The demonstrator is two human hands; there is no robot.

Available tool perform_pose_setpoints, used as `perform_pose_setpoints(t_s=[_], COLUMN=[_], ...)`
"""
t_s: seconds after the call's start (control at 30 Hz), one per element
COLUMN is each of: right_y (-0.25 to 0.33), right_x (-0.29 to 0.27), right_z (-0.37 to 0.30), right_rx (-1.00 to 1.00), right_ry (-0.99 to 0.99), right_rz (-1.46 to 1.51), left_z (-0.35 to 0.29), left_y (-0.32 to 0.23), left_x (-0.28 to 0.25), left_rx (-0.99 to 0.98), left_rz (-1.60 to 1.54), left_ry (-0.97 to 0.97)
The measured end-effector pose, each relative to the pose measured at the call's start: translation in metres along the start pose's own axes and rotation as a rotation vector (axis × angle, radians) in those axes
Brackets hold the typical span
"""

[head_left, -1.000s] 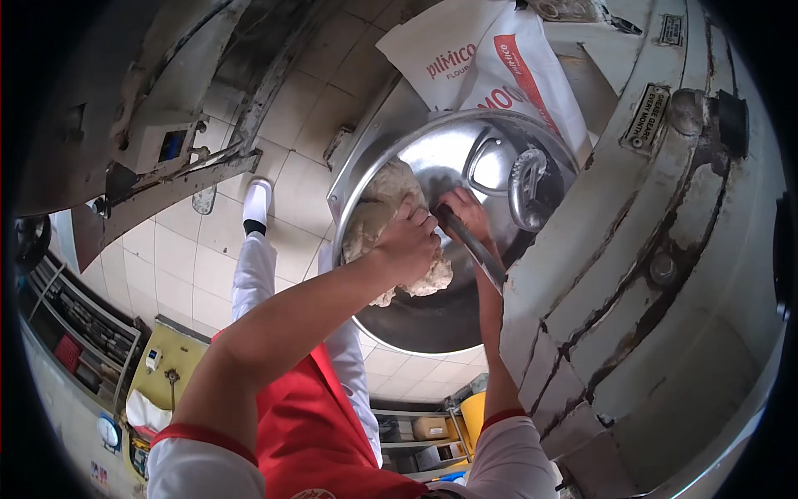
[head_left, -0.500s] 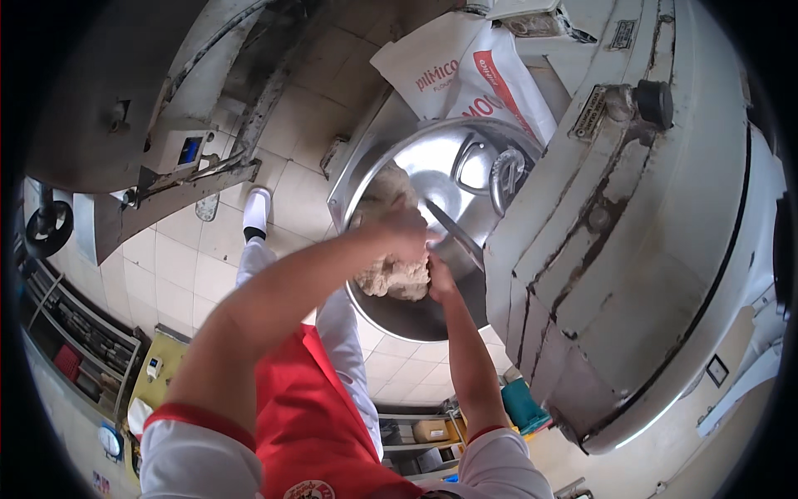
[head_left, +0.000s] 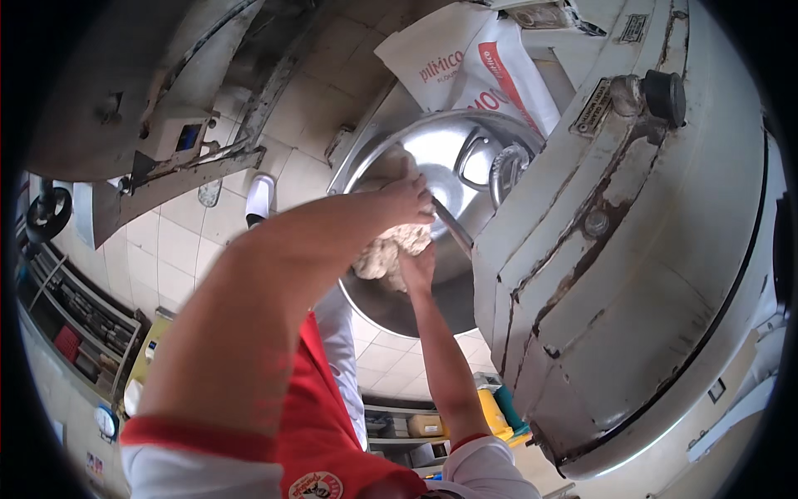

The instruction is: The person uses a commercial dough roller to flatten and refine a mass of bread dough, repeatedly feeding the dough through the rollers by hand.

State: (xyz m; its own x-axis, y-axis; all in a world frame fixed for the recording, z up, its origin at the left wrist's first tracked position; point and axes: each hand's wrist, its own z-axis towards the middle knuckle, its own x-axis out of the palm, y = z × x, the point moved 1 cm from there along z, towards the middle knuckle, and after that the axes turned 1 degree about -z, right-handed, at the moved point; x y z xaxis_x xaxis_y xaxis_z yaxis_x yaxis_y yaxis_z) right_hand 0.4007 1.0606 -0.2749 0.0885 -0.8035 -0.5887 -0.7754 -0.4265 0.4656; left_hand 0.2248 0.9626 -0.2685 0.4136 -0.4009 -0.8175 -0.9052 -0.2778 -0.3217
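The step in hand looked to be working a mass of pale dough (head_left: 378, 261) loose by hand inside a round steel bowl (head_left: 455, 158). The dough lay against the bowl's left side, partly hidden by the left forearm. The left hand (head_left: 408, 205) reached over it with fingers curled, apparently gripping a portion of it. The right hand (head_left: 418, 266) met its lower right edge; its fingers were hidden there, so whether they had closed could not be told.

The next move seemed to call for a secure hold from both sides, and for keeping the knuckles clear of the metal bar (head_left: 454, 227), whose tip ended just beside the left hand; whether they touched could not be told. Farther right, a curved metal hook (head_left: 505, 172) also took up room in the bowl, and the worn white mixer body (head_left: 615, 274) overhung the rim, limiting the right arm's way out on that side.

Beyond the bowl lay a white sack (head_left: 440, 58) with a red stripe. To the left stood another machine (head_left: 108, 125) above the tiled floor (head_left: 170, 249), with low shelves (head_left: 76, 333) farther down that side.
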Motion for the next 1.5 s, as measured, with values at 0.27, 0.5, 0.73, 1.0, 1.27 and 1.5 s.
perform_pose_setpoints(t_s=[0.27, 0.5, 0.73, 1.0, 1.27, 1.5], right_y=[-0.017, 0.01, 0.028, -0.009, -0.006, 0.099], right_x=[-0.011, 0.024, -0.008, -0.018, -0.09, -0.168], right_z=[-0.015, -0.018, 0.015, 0.004, -0.105, -0.269], right_rx=[0.114, 0.074, 0.162, -0.094, -0.386, -0.599], right_ry=[0.267, -0.111, 0.109, 0.078, -0.296, -0.276], right_rz=[0.734, 0.075, 0.054, -0.009, 0.179, -0.001], left_z=[-0.006, 0.019, 0.058, -0.031, -0.195, -0.327], left_y=[0.013, 0.052, 0.048, -0.019, -0.137, -0.189], left_x=[0.001, 0.017, 0.083, 0.065, -0.109, -0.172], left_rx=[0.031, -0.743, -0.795, -0.598, -0.586, -0.42], left_rz=[-0.289, -0.739, -0.795, -0.776, -0.651, -0.745], left_ry=[0.067, -0.221, -0.45, -0.552, -0.511, -0.761])
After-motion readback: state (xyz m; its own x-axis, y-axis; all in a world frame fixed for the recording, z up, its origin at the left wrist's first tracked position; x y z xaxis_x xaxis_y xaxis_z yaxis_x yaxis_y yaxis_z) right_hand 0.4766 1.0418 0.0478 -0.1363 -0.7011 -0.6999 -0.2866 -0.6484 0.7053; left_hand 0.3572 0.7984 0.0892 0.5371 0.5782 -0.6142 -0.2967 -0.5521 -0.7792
